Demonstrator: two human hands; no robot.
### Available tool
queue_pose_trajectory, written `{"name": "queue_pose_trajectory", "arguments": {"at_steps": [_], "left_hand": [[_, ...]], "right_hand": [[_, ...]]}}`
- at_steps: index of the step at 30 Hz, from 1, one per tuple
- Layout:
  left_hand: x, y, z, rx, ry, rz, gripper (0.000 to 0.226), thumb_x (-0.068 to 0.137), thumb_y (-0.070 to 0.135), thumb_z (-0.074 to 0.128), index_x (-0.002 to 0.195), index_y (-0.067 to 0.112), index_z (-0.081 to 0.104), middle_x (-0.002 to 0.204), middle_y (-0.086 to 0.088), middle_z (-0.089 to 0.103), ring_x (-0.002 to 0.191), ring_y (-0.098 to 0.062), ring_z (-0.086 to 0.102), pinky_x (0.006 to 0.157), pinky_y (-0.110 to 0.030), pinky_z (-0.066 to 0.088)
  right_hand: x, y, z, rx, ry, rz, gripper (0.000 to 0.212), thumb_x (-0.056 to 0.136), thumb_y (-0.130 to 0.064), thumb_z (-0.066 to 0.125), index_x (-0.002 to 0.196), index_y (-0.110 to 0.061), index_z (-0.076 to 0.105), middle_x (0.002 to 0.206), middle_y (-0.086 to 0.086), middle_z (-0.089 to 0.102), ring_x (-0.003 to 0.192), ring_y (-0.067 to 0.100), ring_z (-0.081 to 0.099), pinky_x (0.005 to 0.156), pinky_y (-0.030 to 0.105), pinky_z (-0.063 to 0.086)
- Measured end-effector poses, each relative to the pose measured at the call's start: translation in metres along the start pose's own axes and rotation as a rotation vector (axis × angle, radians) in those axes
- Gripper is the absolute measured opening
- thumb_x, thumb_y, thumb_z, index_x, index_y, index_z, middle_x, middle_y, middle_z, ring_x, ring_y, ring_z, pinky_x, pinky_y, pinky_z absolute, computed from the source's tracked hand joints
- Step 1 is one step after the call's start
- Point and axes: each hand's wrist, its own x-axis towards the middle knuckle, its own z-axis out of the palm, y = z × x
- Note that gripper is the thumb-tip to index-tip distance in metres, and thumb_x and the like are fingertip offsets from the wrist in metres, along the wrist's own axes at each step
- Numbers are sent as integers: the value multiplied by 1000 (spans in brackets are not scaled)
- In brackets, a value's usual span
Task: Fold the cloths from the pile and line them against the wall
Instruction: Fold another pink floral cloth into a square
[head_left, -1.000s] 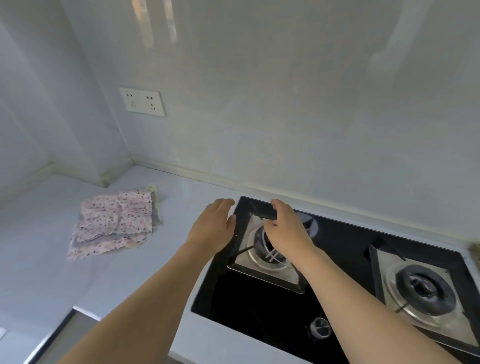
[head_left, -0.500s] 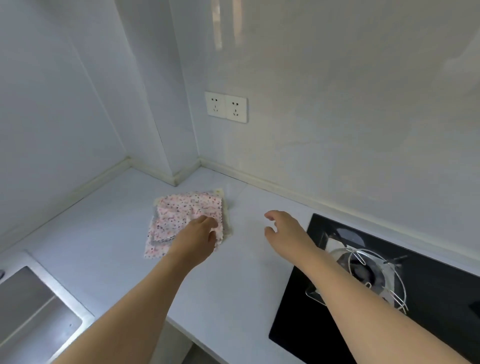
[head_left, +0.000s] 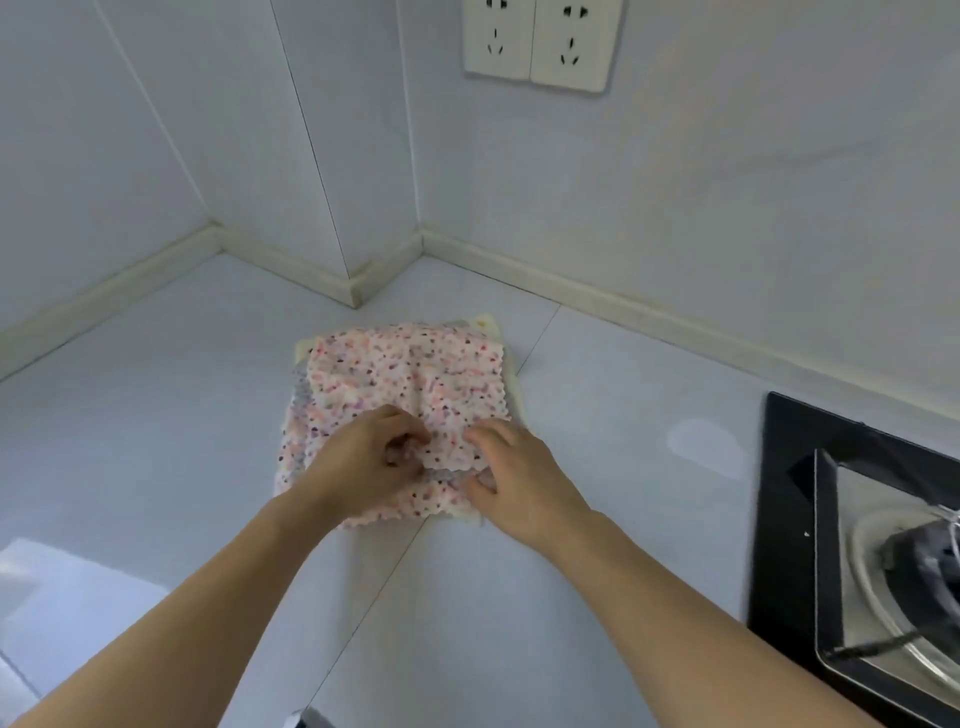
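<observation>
A small pile of cloths (head_left: 405, 379) lies on the white counter near the corner. The top cloth is white with pink and dark speckles; a pale yellow one (head_left: 488, 323) peeks out beneath. My left hand (head_left: 363, 462) pinches the near edge of the top speckled cloth with curled fingers. My right hand (head_left: 514, 473) grips the same near edge just to the right, with the thumb under the cloth. Both hands are at the front of the pile. The wall (head_left: 701, 208) rises behind the pile.
A black gas hob (head_left: 789, 467) with a metal burner tray (head_left: 883, 597) fills the right side. A double wall socket (head_left: 537, 44) sits above the pile. A wall corner juts out behind the pile. A sink edge (head_left: 62, 597) shows at lower left.
My view and both hands swung left from the hob to the pile. The left hand went from resting on the cloths to pinching the top cloth; the right hand came over and took hold too.
</observation>
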Motion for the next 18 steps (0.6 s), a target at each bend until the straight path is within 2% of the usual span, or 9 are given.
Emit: {"name": "queue_pose_trajectory", "arguments": {"at_steps": [3, 6, 10, 13, 14, 18], "left_hand": [[2, -12, 4, -25, 15, 99, 31, 75, 27, 71, 103, 37, 65, 106, 23, 57, 95, 1, 55, 83, -20, 47], [-1, -16, 3, 20, 68, 149, 27, 79, 20, 69, 102, 34, 67, 102, 24, 63, 91, 2, 59, 80, -14, 49], [-4, -22, 6, 98, 183, 257, 13, 92, 25, 61, 99, 22, 72, 96, 13, 71, 84, -2, 63, 75, -11, 48], [-3, -24, 4, 28, 126, 199, 29, 97, 28, 52, 89, 5, 68, 93, -12, 70, 74, -15, 59, 73, -28, 49], [-2, -22, 2, 28, 114, 182, 31, 98, 27, 51, 89, 2, 66, 92, -16, 68, 73, -21, 60, 73, -33, 49], [-13, -8, -6, 96, 192, 194, 27, 100, 18, 43, 76, 11, 54, 76, -8, 59, 77, -33, 57, 64, -35, 45]], "right_hand": [[3, 18, 27, 19, 168, -35, 51, 84, -50, 50, 121, -17, 61, 127, -4, 53, 116, 19, 47, 99, 31, 38], [5, 23, 36, 41, 314, -70, 48, 81, -53, 48, 113, -21, 65, 120, -10, 55, 111, 11, 45, 96, 24, 33], [5, 26, 38, 99, 317, -103, 41, 85, -50, 63, 117, -24, 64, 120, -16, 52, 113, 6, 42, 99, 23, 33], [-2, 18, 39, 114, 317, -67, 38, 90, -46, 59, 120, -23, 62, 122, -17, 51, 114, 7, 41, 101, 27, 35], [-4, 13, 40, 90, 327, -45, 37, 91, -44, 57, 120, -22, 61, 123, -15, 52, 115, 9, 42, 102, 29, 36], [-20, -16, 37, 22, 368, 100, 37, 93, -37, 54, 123, -17, 60, 128, -1, 56, 119, 20, 48, 101, 37, 38]]}}
